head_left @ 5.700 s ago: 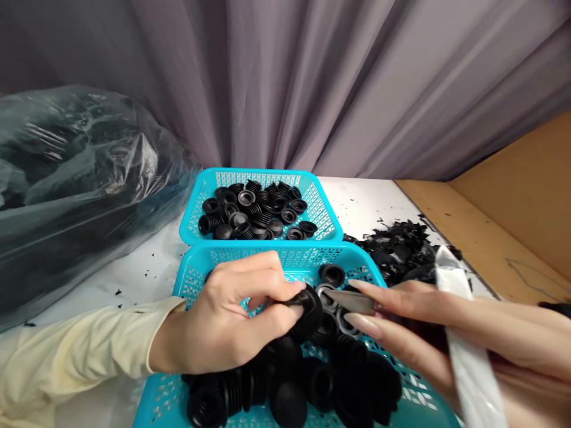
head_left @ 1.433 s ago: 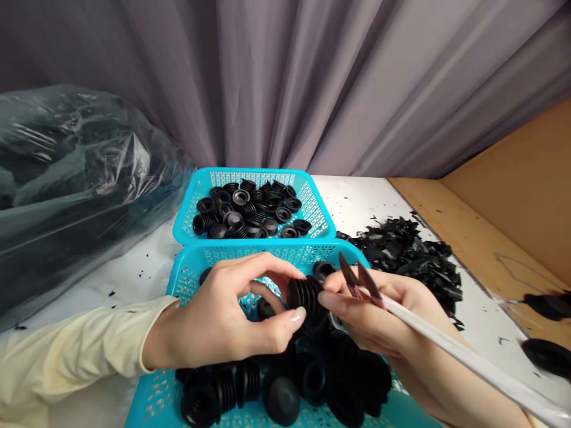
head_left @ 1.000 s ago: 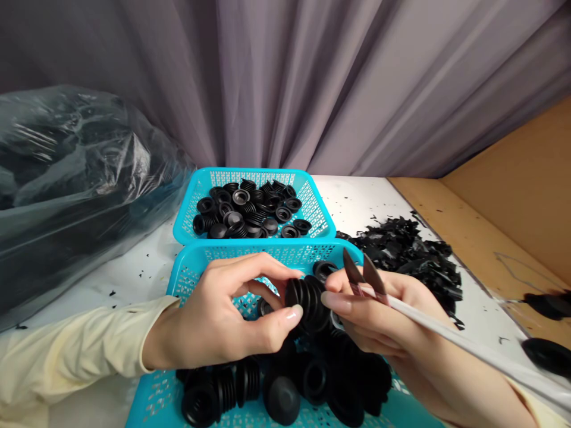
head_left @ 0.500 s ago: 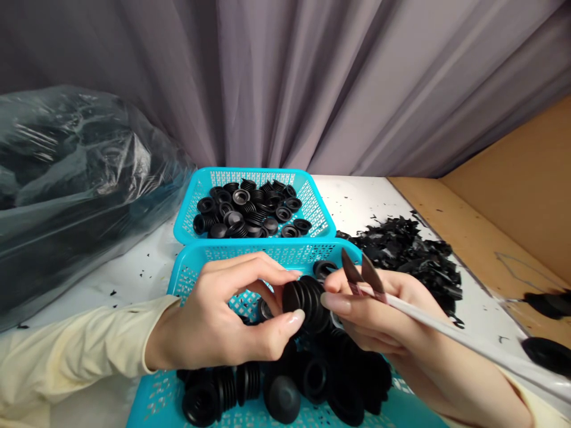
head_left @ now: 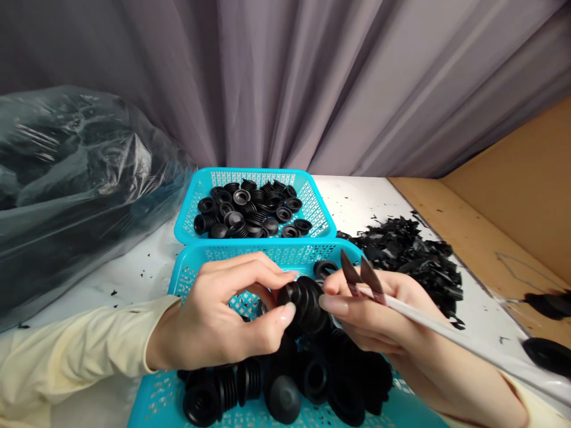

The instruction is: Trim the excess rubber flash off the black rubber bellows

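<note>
My left hand [head_left: 227, 318] pinches a black ribbed rubber boot [head_left: 306, 303] above the near blue basket [head_left: 196, 264]. My right hand [head_left: 383, 318] touches the boot's right side with its fingertips and also grips a pair of snips [head_left: 361, 276], blades apart and pointing up, with a white handle running off to the lower right. The near basket holds several more black rubber boots [head_left: 285, 386] under both hands.
A far blue basket [head_left: 319, 211] holds several black rubber boots. A heap of black rubber trimmings [head_left: 405, 249] lies on the white table to the right. A large plastic bag of dark parts [head_left: 75, 190] fills the left. A brown board [head_left: 508, 202] borders the right; a grey curtain hangs behind.
Since 5.7 s ago the snips swung from lying across the boot to pointing up. Over the last second my left fingers have turned the boot slightly; the hands hardly shifted.
</note>
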The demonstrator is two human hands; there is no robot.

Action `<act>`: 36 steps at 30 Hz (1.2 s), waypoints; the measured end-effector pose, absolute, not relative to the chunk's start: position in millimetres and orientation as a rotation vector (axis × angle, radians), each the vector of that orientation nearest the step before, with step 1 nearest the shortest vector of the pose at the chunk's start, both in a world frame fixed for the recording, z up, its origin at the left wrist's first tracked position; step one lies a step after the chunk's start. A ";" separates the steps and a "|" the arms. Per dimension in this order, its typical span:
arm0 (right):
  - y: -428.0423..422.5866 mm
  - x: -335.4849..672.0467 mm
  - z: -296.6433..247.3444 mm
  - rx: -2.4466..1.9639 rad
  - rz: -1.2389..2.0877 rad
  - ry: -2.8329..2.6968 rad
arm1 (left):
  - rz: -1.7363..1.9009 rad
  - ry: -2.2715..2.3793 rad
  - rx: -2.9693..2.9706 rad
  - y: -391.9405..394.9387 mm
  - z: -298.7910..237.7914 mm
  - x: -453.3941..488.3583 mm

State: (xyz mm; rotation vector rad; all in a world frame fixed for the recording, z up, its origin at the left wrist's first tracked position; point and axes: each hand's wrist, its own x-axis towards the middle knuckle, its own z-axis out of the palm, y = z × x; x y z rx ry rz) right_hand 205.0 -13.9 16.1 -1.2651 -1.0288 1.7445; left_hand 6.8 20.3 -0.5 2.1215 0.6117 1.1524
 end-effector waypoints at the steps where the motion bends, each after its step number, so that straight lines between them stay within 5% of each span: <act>1: -14.1 205.5 15.9 -1.266 1.745 -1.034 | 1.152 0.613 2.112 20.3 -0.3 7.0; 29: -20.5 196.8 20.8 -1.452 1.339 -1.179 | 0.911 0.816 2.037 18.4 -0.8 14.2; 36: -21.8 198.3 26.1 -1.438 1.483 -1.059 | 1.053 0.695 2.145 19.3 2.1 9.4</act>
